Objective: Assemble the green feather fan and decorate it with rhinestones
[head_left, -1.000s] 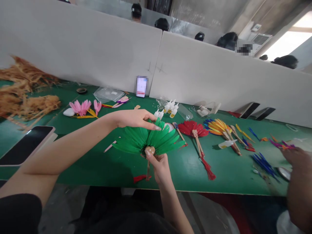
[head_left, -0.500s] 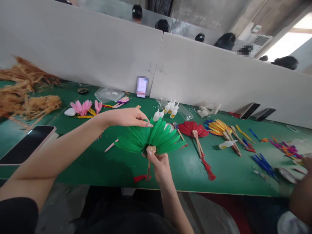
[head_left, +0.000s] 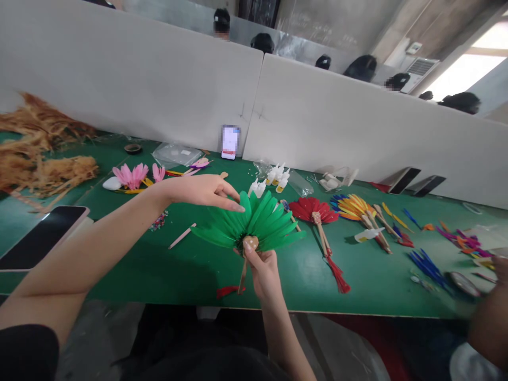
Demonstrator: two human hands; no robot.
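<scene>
"So, where is the green feather fan now?"

"In front of the person, spread above the table, just left of the red feather fan. The right hand grips it at its base, thumb pressed over the heart-shaped piece. Below that grip the wooden handle slants down to a red tassel; whether the tassel rests on the table, I can't tell."

"And the left hand?"

"Apart from the right one, over the upper left of the feathers. Its thumb and forefinger reach the feather tips, the thumb in front. I can't tell whether they pinch one or merely brush it."

"What differs from a second ago?"

"The left hand was then farther right, near the fan's middle, and has drawn back leftward. The fan has shifted slightly right, its base still in the right hand's grasp. Next to the left forearm, colourful sequins that were covered now show."

"Anything at the far side?"

"Yes, a co-worker's hand was at the purple feathers; it's now farther right, at the edge of view."
</scene>
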